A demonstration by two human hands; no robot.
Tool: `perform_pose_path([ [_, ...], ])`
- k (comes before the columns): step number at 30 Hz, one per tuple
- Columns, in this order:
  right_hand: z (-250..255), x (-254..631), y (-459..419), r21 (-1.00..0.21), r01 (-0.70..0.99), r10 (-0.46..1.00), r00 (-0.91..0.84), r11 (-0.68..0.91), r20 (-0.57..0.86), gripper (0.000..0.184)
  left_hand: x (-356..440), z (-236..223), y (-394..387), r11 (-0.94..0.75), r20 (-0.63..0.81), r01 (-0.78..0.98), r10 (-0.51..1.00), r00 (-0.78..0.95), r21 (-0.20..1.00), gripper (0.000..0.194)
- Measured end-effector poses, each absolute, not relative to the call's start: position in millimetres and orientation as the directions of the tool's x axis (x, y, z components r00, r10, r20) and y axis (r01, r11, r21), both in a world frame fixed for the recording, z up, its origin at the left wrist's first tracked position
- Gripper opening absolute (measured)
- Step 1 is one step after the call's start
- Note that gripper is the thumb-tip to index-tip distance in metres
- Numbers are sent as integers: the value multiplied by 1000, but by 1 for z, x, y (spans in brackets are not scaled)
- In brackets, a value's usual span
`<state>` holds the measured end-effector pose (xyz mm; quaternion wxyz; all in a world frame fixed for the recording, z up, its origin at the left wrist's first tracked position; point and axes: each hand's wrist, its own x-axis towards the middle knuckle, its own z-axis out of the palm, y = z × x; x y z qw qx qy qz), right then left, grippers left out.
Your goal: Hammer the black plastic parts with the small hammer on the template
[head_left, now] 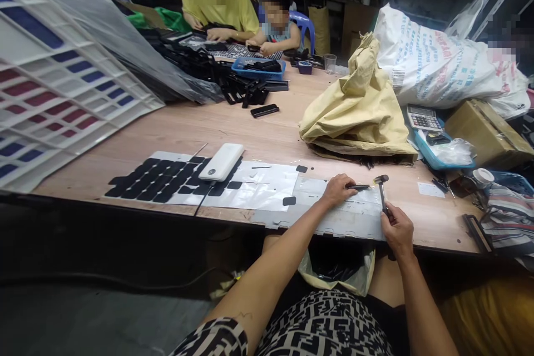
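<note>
My left hand [339, 189] rests on a grey metal plate [334, 221] at the table's near edge, its fingers pinched on a thin black strip [359, 187] lying flat. My right hand [396, 228] is closed round the handle of a small hammer [381, 189], whose head hovers just right of the strip's end. To the left lies a clear sheet with rows of black pads [161, 179], and a white power bank [221, 162] sits on it with a cable running off the table.
A yellow cloth sack [359, 108] and a large white sack [434, 64] stand behind the plate. A calculator [423, 118], blue tray [438, 158] and cardboard box [486, 130] are at right. White sorting trays [50, 83] lean at left. Two people sit at the far end.
</note>
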<state>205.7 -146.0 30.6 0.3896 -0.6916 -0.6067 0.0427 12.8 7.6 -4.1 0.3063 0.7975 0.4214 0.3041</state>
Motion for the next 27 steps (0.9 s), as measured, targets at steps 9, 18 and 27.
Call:
perform_pose_path([
  [9,30,187,-154,-414,893,872,51,178,486,32,13,-6,8,-509,235,520,831,504,686,17],
  [18,29,183,-149,-384,899,868,11,209,497,32,13,-4,7,-507,231,524,832,504,684,17],
  [27,26,187,-139,-396,892,890,-18,221,455,32,12,2,5,-499,210,542,835,508,676,18],
])
